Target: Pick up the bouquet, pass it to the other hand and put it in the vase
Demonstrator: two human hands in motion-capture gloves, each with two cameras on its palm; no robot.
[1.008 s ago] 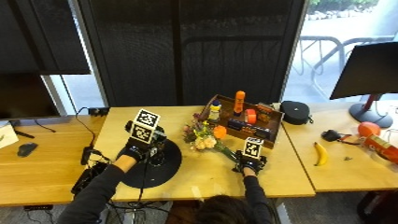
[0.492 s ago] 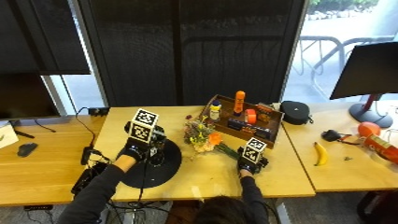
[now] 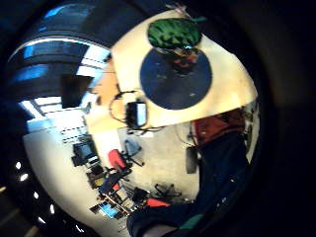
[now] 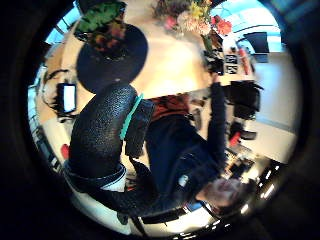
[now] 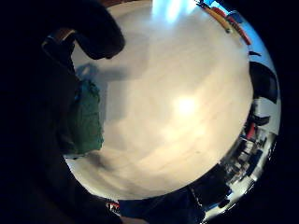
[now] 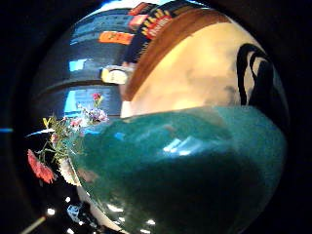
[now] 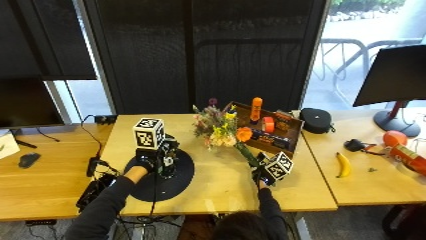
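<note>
Wooden surface (image 7: 219,180): right hand (image 7: 265,175) grasping bouquet (image 7: 223,131) stems, blooms raised for handover; left hand (image 7: 143,162) beside vase (image 7: 166,159), grip indeterminate.

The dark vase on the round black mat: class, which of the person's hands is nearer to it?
Left. The left hand is right beside the dark vase on the round black mat; the right hand is across the table, holding the flower bouquet.

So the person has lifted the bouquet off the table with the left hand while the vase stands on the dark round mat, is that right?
Not quite: it is the right hand that holds the bouquet, by its stems, as the outside view shows. The left hand is over by the vase. The rest stands: the bouquet is up off the table and the vase is on the dark round mat.
</note>
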